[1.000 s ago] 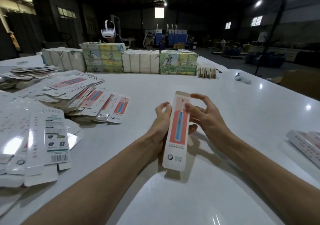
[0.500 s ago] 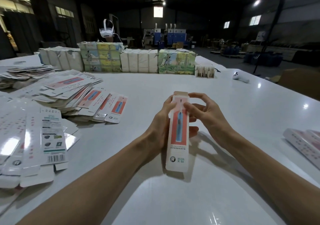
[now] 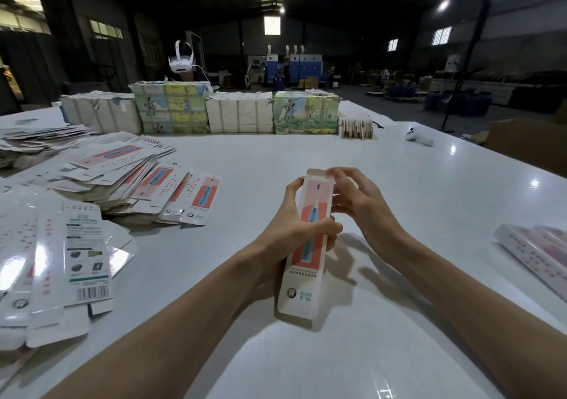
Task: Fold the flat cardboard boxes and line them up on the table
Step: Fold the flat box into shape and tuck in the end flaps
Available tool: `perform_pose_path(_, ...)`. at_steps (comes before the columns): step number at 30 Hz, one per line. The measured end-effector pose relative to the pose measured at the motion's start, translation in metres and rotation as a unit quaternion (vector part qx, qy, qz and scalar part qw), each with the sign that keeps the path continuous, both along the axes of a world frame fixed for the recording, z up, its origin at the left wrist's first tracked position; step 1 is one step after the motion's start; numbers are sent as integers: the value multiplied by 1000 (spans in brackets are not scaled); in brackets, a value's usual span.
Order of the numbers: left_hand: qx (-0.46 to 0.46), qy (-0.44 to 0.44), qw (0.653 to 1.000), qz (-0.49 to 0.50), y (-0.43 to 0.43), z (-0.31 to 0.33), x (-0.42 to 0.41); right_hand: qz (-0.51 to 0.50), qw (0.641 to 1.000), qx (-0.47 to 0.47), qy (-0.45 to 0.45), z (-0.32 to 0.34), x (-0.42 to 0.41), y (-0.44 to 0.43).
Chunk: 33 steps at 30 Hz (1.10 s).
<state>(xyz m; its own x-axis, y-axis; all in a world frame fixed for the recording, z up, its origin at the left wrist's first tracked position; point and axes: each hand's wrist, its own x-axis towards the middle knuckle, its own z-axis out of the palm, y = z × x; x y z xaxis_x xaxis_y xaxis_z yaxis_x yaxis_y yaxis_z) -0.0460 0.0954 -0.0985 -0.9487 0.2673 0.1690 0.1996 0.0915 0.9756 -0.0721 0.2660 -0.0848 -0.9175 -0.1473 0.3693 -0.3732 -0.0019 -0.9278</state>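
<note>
A long narrow cardboard box (image 3: 303, 275), white with a pink panel and a blue toothbrush picture, is held upright-tilted above the white table (image 3: 399, 183). My left hand (image 3: 294, 223) wraps around its middle, thumb across the front. My right hand (image 3: 352, 202) is at the box's top end, fingertips on the top flap. Flat unfolded boxes (image 3: 122, 180) lie in spread piles at the left. Folded boxes (image 3: 534, 251) lie side by side at the right edge.
A row of wrapped bundles (image 3: 239, 116) stands across the far side, with a white headset (image 3: 181, 60) behind. A small stack of cards (image 3: 356, 127) and a white device (image 3: 418, 137) lie at the far right. More flat boxes (image 3: 52, 275) lie at the near left.
My left hand has closed around the box's middle, thumb now across the front. My right hand has moved up onto the top flap. The box has opened into a tube.
</note>
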Motion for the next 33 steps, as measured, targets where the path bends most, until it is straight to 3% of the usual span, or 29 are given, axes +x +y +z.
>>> perform_pose_path(4,-20,-12,999,-37,3,-2,5,-56,998,-4,-16,0,-8,8)
perform_pose_path(14,-19,-17,998,-54,2,-1,0,15,1000,-8,2,4,-9,19)
perform_pose_path(24,-60,12,997,-46,4,-5,-2,5,992,-85,-92,15,-6,17)
perform_pose_path(33,-52,15,998,-34,6,-10,-8,-10,991,-73,-115,16,-6,17)
